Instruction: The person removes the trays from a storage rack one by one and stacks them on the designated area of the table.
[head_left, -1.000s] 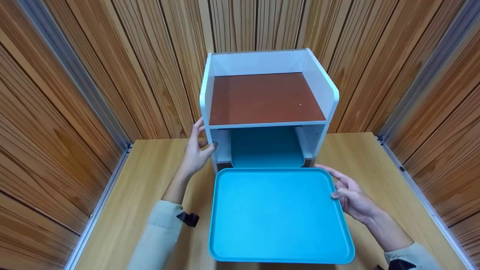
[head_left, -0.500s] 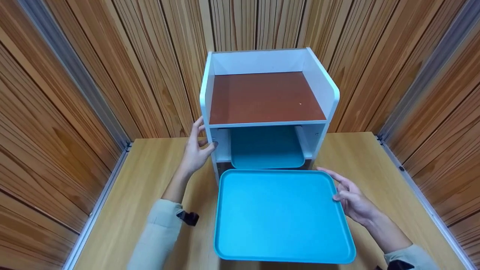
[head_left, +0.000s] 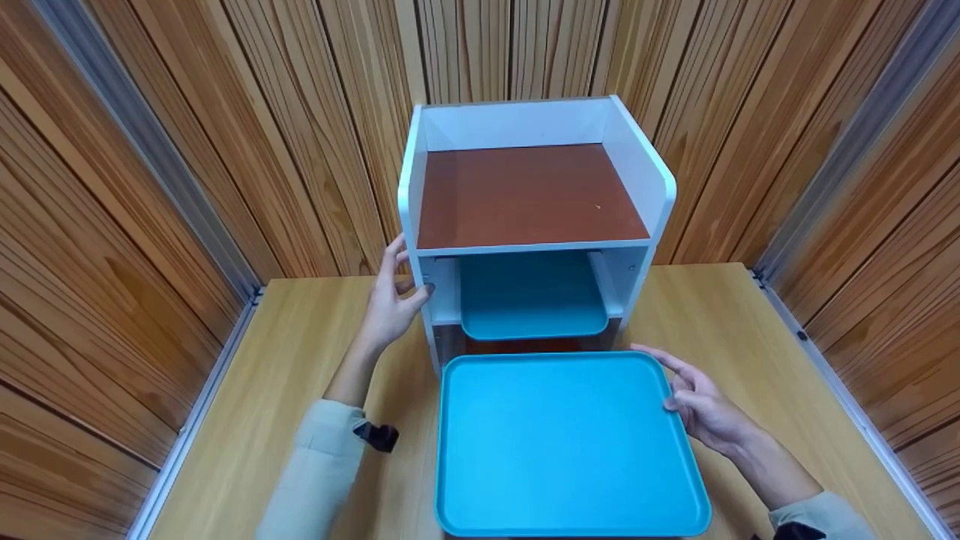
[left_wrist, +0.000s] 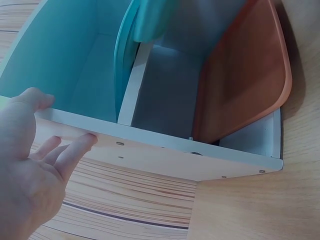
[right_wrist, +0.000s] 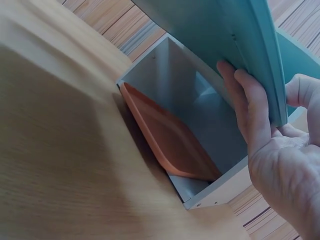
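A bright blue tray [head_left: 574,446] lies roughly flat in front of a small white shelf unit [head_left: 664,184]. My right hand [head_left: 705,401] grips this tray by its right edge, thumb on top and fingers underneath, as the right wrist view shows. My left hand [head_left: 394,304] holds the unit's left side panel [left_wrist: 165,145], the thumb over its front edge and the fingers along the outer face. Inside the middle compartment sits a second blue tray [head_left: 532,296]. An orange-brown tray [right_wrist: 170,137] rests in the bottom compartment.
The shelf's top board [head_left: 525,195] is reddish brown, with raised white walls around the back and sides. The unit stands on a light wooden table [head_left: 300,337], close to the wood-panelled back wall [head_left: 510,52]. Panelled walls rise on both sides.
The right hand has drawn the blue tray slightly toward me and to the right. A gap now shows between it and the shelf, revealing the brown tray below. The left hand stays put.
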